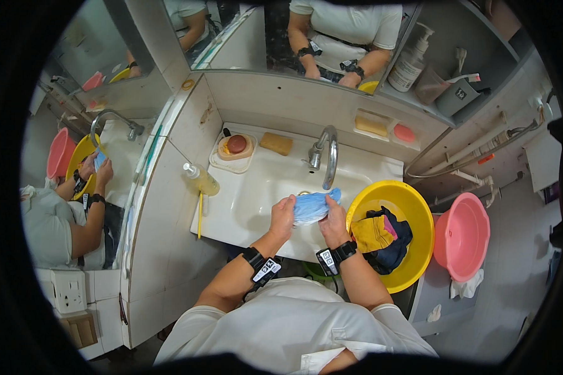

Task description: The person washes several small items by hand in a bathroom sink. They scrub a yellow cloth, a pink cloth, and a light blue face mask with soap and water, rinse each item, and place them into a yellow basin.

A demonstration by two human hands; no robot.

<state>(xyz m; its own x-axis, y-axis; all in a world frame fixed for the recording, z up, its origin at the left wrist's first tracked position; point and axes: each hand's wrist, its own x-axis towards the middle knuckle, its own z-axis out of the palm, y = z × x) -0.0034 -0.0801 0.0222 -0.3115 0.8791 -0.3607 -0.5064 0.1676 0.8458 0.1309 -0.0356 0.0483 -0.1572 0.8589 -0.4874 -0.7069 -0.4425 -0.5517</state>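
Observation:
A light blue and white cloth (310, 207) is stretched between my hands above the white washbasin (253, 199). My left hand (283, 219) grips its left end, and my right hand (333, 220) grips the opposite end. The chrome faucet (330, 154) arches just beyond the cloth; no stream of water shows under its spout. Close to my right hand stands a yellow plastic basin (420, 225), holding a mustard-yellow cloth (369, 233) and dark crumpled fabric (396, 251). Parts of the cloth's ends are hidden by my fingers.
On the basin's left rim are a pump bottle (201, 179), a yellow-handled brush (200, 218), a soap dish (234, 149) and a tan sponge (276, 143). A pink basin (464, 236) leans at right. Mirrors (272, 37) and a shelf with toothbrush cups (457, 96) flank the wall.

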